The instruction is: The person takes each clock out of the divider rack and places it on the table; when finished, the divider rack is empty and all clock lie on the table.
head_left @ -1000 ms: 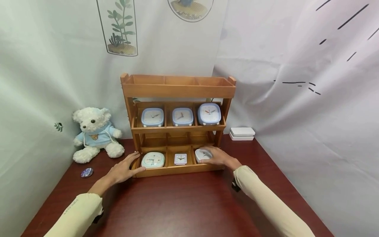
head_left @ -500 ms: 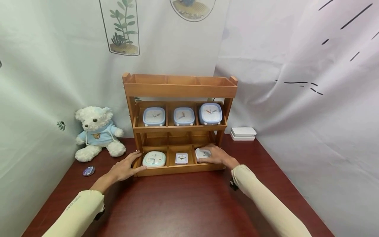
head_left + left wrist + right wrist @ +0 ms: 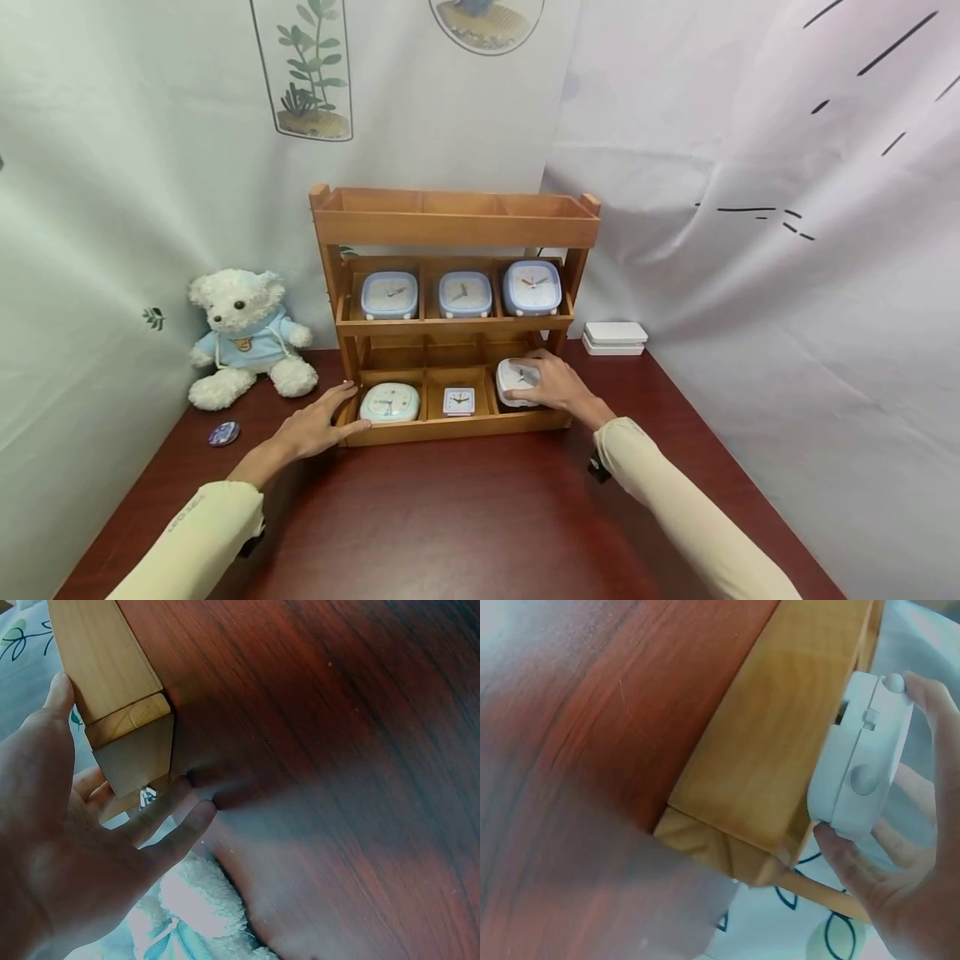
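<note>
My right hand (image 3: 561,387) grips a white alarm clock (image 3: 512,385) by its sides at the bottom tier's right compartment. In the right wrist view the clock (image 3: 861,761) stands above the wooden front board, its feet showing. With fingers spread, my left hand (image 3: 306,431) rests at the left front corner of the wooden shelf (image 3: 450,429). Its thumb lies along the shelf end in the left wrist view. A pale green clock (image 3: 390,403) lies in the bottom left compartment, and a small lilac square clock (image 3: 459,402) sits in the middle one.
Three blue clocks, one of them the right clock (image 3: 532,287), fill the middle tier. A white teddy bear (image 3: 243,337) sits left of the shelf, near a small purple round tin (image 3: 223,433). White boxes (image 3: 615,337) are stacked at right on the dark red table (image 3: 450,525).
My right hand has raised the white alarm clock a little out of its compartment, and more of its face shows. My left hand has stayed at the shelf corner.
</note>
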{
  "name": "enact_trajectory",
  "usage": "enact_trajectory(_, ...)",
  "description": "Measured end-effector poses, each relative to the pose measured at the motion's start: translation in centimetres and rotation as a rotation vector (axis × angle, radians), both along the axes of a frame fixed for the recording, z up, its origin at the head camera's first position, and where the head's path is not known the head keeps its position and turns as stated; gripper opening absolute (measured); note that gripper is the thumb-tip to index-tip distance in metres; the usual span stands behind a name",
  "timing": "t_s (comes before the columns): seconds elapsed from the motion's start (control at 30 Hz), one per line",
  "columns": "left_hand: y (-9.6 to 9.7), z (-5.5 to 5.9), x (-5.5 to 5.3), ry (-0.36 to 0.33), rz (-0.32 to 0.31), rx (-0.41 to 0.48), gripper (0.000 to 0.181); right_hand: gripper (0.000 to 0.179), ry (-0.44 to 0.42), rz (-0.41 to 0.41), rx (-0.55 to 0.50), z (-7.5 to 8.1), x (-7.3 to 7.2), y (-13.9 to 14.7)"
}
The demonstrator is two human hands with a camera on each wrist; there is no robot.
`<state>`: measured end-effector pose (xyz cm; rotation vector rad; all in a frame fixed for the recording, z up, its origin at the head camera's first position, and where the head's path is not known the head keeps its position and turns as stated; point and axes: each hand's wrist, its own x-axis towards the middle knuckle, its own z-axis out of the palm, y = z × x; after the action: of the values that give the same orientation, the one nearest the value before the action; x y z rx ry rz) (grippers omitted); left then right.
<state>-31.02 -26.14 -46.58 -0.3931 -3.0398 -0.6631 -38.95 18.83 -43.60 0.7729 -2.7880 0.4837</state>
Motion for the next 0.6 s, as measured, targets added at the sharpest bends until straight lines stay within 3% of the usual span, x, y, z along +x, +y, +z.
enact_trajectory(0.37, 0.0, 0.2, -0.2, 0.003, -0.007, -0.010, 0.094, 0.070, 0.008, -0.001, -0.067, 1.8, 2.4, 3.6)
enact_trajectory(0.6, -0.1, 0.0, 0.0, 0.011, -0.014, 0.001, 0.094, 0.068, 0.051, -0.044, -0.074, 1.9, 3.0, 7.4)
